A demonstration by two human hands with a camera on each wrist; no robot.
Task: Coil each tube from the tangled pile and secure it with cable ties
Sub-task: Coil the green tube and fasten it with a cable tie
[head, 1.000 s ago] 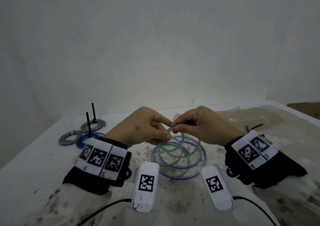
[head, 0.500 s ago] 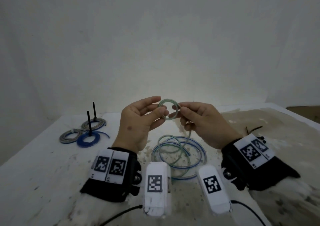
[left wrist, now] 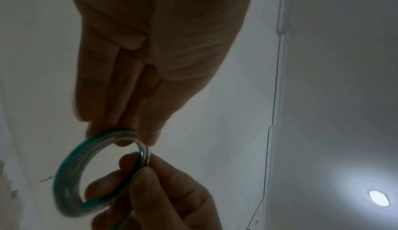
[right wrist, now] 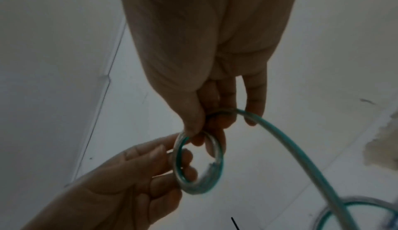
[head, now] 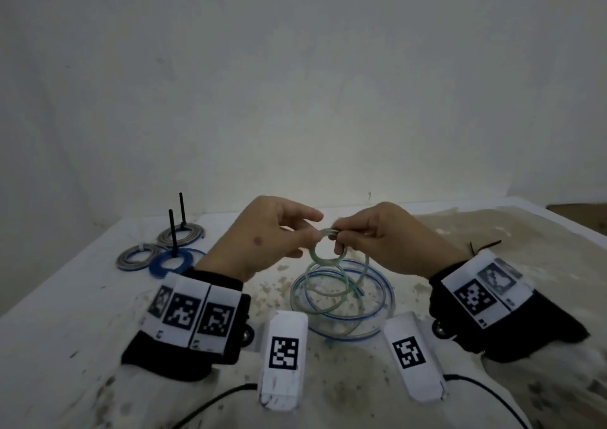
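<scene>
Both hands are up off the table (head: 82, 313), working a small green-striped coil (head: 328, 248) between them. The right hand (head: 387, 241) pinches the top of the coil between thumb and fingertips; in the right wrist view the thumb presses the ring's upper edge against the fingers. The left hand (head: 262, 241) meets the coil from the other side, thumb and fingers closed on its rim, index finger sticking out over the top. From the left wrist camera its fingertips (left wrist: 122, 140) sit right on the ring's upper edge.

The coil is a few tight turns of clear tube with a green stripe. The rest of that tube (right wrist: 301, 157) trails down off the right hand's side of the ring into the loose pile (head: 341, 300) on the table right below the hands. The pile is wide, sloppy loops, green-striped tube mixed with a blue-striped one (head: 384, 284).

Off to the left, well apart from the pile, three finished coils lie flat: a grey one (head: 138, 256), a blue one (head: 170, 263) and another grey one (head: 182, 236) behind them. A black cable tie tail (head: 173, 231) stands straight up from the blue coil and another (head: 181, 210) from the far grey one. A few spare black ties (head: 486, 246) lie on the table behind the right wrist.

The tabletop is white with brownish stains, heavier on the right.
</scene>
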